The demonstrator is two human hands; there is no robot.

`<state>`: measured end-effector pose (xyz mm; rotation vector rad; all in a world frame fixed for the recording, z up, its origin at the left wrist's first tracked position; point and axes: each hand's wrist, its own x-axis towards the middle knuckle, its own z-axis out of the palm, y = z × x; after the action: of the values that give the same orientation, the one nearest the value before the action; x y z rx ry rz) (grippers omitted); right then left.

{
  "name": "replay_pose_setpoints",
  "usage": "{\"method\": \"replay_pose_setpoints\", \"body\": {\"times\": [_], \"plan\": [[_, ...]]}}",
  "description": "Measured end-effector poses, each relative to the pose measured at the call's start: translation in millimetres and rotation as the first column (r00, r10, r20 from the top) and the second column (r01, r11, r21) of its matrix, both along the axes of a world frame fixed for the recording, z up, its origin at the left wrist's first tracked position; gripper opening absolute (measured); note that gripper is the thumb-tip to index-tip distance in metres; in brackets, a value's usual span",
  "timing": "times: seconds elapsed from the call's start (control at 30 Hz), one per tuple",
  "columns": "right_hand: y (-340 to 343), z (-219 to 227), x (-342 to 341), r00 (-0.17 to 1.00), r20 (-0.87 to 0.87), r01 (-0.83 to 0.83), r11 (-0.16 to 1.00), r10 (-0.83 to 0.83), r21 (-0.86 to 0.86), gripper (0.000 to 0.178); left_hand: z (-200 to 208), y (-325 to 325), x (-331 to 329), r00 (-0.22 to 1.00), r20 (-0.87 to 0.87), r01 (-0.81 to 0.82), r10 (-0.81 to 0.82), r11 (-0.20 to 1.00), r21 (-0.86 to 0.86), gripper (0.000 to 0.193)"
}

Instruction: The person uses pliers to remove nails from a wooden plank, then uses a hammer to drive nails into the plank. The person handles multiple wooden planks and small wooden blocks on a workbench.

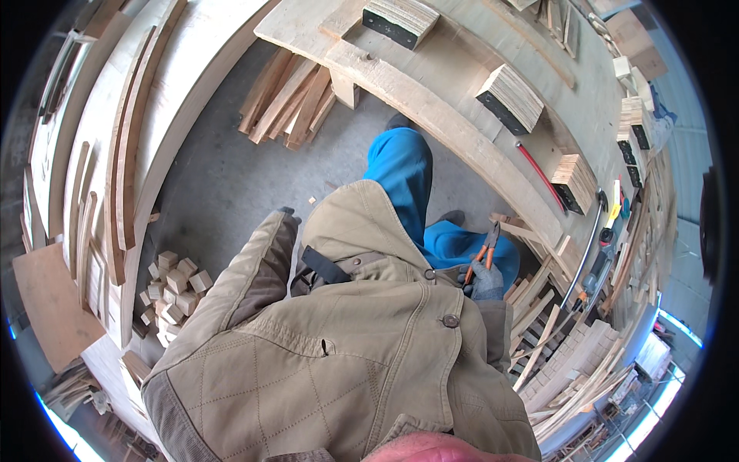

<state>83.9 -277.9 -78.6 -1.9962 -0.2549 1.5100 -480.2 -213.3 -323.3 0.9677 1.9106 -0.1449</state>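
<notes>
My right hand (487,281), in a grey glove, is closed round the orange handles of a pair of pliers (492,233) beside my blue-trousered leg. The pliers' dark jaws point up and away from me, toward the workbench (454,115). Only the dark gloved end of my left hand (288,215) shows past the jacket sleeve on the left; its fingers are too hidden to read, and I see nothing in it. Nearest the pliers are the bench edge and loose wood strips (531,296) below it.
On the bench stand plywood blocks (511,100) with black faces, a red rod (541,177) and a long metal bar (585,250). Planks (289,100) lie on the grey floor ahead. Cut wood blocks (175,292) are piled at left, beside another bench (173,131) holding long strips.
</notes>
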Motion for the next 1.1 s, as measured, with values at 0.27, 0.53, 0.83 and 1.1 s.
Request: {"method": "replay_pose_setpoints", "body": {"times": [0.27,0.53,0.83,1.1], "plan": [[-12,21,-3,0.996,0.014,0.08,0.987,-0.083,0.14,0.026,40,84,7,0.984,0.174,-0.012,-0.042,0.955,0.297,0.053],[-35,23,22,0.992,-0.04,0.122,0.92,-0.116,0.373,0.035,94,147,77,0.917,0.385,-0.181,-0.107,0.746,0.641,0.038],[-43,19,36,0.98,-0.094,0.199,0.877,-0.176,0.437,0.037,233,205,171,0.875,0.088,0.085,-0.476,0.33,0.94,0.03],[-47,46,51,0.962,-0.094,0.271,0.835,-0.258,0.479,0.03,293,250,257,0.739,-0.268,0.302,-0.618,-0.052,0.952,0.028]]}}
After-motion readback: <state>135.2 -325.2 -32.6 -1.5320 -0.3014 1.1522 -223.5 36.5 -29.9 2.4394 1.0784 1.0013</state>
